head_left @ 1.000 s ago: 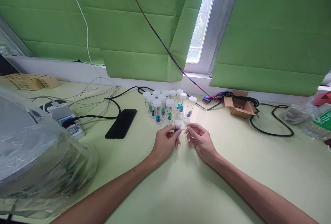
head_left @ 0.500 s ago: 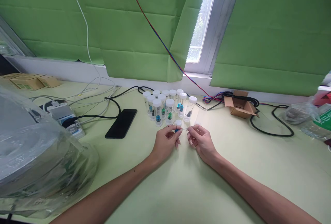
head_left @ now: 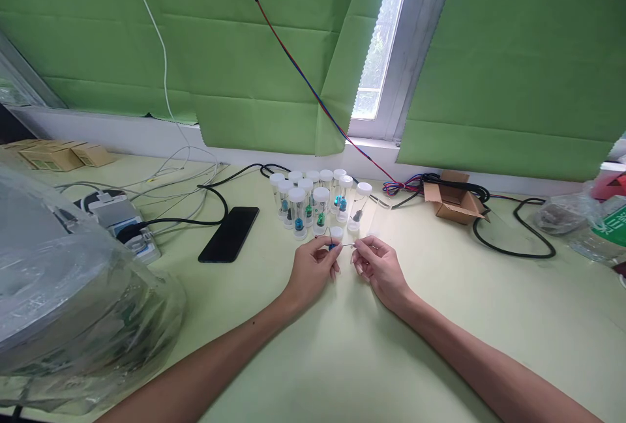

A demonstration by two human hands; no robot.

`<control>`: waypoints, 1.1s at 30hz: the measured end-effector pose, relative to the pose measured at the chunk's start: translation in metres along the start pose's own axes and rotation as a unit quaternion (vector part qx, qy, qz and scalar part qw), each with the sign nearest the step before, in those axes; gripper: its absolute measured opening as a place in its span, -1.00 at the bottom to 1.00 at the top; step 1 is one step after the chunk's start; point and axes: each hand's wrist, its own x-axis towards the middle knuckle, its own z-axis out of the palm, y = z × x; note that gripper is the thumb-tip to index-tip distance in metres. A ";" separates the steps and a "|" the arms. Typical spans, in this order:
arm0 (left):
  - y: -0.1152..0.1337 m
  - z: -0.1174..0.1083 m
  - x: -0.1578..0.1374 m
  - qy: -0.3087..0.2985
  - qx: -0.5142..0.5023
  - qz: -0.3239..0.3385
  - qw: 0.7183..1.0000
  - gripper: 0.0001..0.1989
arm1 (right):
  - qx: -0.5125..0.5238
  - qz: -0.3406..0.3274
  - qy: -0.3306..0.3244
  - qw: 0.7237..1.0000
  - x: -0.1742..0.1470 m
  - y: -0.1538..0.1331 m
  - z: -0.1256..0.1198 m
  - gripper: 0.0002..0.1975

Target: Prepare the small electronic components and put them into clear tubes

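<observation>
My left hand (head_left: 311, 271) is closed in a pinch on a small blue piece (head_left: 331, 246) with thin bent wire leads, one of which sticks up above the fingers. My right hand (head_left: 384, 273) pinches the far end of a thin wire (head_left: 347, 245) that spans the gap between both hands. Just behind my fingertips stand several clear vials (head_left: 298, 214) with white caps, holding small blue, green or dark pieces. A loose-looking white cap or vial end (head_left: 336, 232) shows behind my left fingers. What exactly the blue piece is, I cannot make out.
Left of the vials lies a black phone (head_left: 229, 234), with a power strip (head_left: 130, 227) and cables beyond it. A plastic-wrapped bulky object (head_left: 88, 306) fills the near left. At right are an open cardboard box (head_left: 454, 208), a black cable (head_left: 513, 255) and a plastic bottle (head_left: 599, 234).
Both hands stay almost in place with the same pinches. My right fingers have shifted very slightly left, and the blue piece has tilted or moved a little left.
</observation>
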 end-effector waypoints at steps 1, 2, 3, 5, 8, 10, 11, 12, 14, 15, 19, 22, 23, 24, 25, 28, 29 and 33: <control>0.001 0.000 0.000 0.001 -0.002 -0.005 1.000 -0.75 | 0.004 -0.005 0.000 1.000 0.000 0.000 0.000 -0.70; 0.002 0.000 0.000 0.002 -0.003 -0.009 1.000 -0.75 | 0.008 -0.009 -0.001 1.000 0.000 0.000 0.000 -0.71; 0.003 0.000 0.001 0.003 -0.005 -0.014 1.000 -0.75 | 0.011 -0.012 -0.005 1.000 0.000 0.000 -0.001 -0.71; 0.004 -0.001 0.001 0.005 -0.007 -0.019 1.000 -0.75 | 0.014 -0.014 -0.014 1.000 0.000 0.000 -0.001 -0.71; 0.004 -0.001 0.002 0.006 -0.008 -0.024 1.000 -0.74 | 0.023 -0.012 -0.021 0.999 0.000 -0.001 -0.001 -0.73; 0.004 -0.001 0.001 0.004 -0.010 -0.025 1.000 -0.74 | 0.030 -0.010 -0.024 0.999 0.000 -0.001 -0.002 -0.74; 0.004 -0.001 0.001 0.003 -0.011 -0.024 1.000 -0.74 | 0.033 -0.010 -0.025 0.999 0.001 -0.001 -0.002 -0.75; 0.005 -0.001 0.001 0.002 -0.010 -0.023 1.000 -0.75 | 0.035 -0.010 -0.027 0.999 0.001 -0.001 -0.002 -0.75; 0.005 -0.001 0.000 0.000 -0.009 -0.018 1.000 -0.75 | 0.042 -0.010 -0.029 0.999 0.002 0.000 -0.003 -0.76; 0.005 -0.001 0.000 -0.001 -0.009 -0.017 1.000 -0.75 | 0.047 -0.009 -0.030 0.998 0.002 0.000 -0.004 -0.76; 0.004 -0.001 -0.001 -0.005 -0.011 -0.017 1.000 -0.73 | 0.056 0.002 -0.031 0.998 0.002 0.001 -0.004 -0.76; 0.003 -0.001 -0.001 -0.008 -0.007 -0.015 1.000 -0.74 | 0.056 0.005 -0.029 0.998 0.002 0.000 -0.004 -0.75; 0.002 -0.002 0.000 -0.008 -0.004 -0.013 1.000 -0.74 | 0.055 0.006 -0.028 0.998 0.002 0.000 -0.004 -0.74; 0.001 -0.002 0.000 -0.008 -0.002 -0.010 1.000 -0.74 | 0.054 0.008 -0.026 0.998 0.002 0.000 -0.004 -0.74; 0.000 -0.002 0.000 -0.009 0.001 -0.008 1.000 -0.74 | 0.051 0.011 -0.024 0.998 0.003 0.000 -0.004 -0.73; -0.002 -0.002 -0.001 -0.012 0.007 -0.003 1.000 -0.73 | 0.049 0.018 -0.022 0.998 0.003 0.000 -0.004 -0.71; -0.002 -0.001 -0.001 -0.014 0.008 -0.002 1.000 -0.73 | 0.051 0.019 -0.023 0.998 0.003 0.000 -0.004 -0.70; -0.003 -0.001 -0.002 -0.026 0.012 0.006 1.000 -0.74 | 0.048 0.022 -0.020 0.998 0.004 0.000 -0.004 -0.67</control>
